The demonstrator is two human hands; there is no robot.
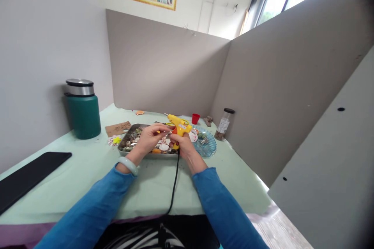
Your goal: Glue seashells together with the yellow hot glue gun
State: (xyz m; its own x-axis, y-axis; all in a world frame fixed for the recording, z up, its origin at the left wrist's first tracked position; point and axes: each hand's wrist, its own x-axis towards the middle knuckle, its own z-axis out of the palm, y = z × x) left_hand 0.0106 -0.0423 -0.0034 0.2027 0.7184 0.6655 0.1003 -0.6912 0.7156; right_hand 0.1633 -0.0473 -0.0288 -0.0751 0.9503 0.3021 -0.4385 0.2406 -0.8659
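Note:
My right hand (183, 144) is wrapped round the handle of a yellow hot glue gun (179, 124), its nozzle pointing up and to the left. A black cord (175, 181) runs from the handle down to the table's front edge. Close beside the gun, my left hand (151, 137) has its fingers pinched together; whatever is between them is too small to make out. Below both hands lies a metal tray (122, 148) filled with shells or pebbles and several flat pieces. A blue scalloped plate (210, 148) with small pieces on it sits just right of the gun.
On the left stand a green flask (83, 113) and a black flat slab (32, 175). Behind the tray are a brown card (117, 128) and a red cup (195, 118). A black-lidded jar (223, 125) stands by the right partition. Grey partitions (166, 62) enclose the table.

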